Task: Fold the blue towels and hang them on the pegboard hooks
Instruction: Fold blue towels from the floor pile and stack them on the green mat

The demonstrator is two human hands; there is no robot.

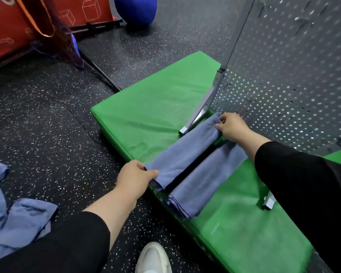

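Two hands work one towel; folding step in progress, hanging not yet begun. Nearest the viewer: white shoe [153,258] on the speckled floor [53,119], w/ a loose heap of unfolded blue towels [14,215] at lower left, well apart from the work area. Next: green mat [152,95], lying on the floor and serving as the folding surface. A folded towel [207,178] lies on it as a long strip. Just beside it, parallel, is the towel in hand [182,152], also a long narrow strip.

Left hand [135,179]: grip pinches the near end of that strip, thumb on top, fingers curled under the edge at the mat's rim. Right hand [231,127]: grip pinches the far end, fingers curled round the cloth, close to the pegboard's metal foot [197,119]. Strip appears held taut between the two.

Farthest: pegboard [295,79], upright on the mat at right; hooks too blurred to make out clearly. Beyond, a blue ball [136,8] and red padding [6,28].

Judgement: approx. mid-task; one towel is folded, one in hand, more on the floor. Next move prob. calls for bringing one end over to the other to halve the length, keeping edges aligned, then lifting toward a hook.
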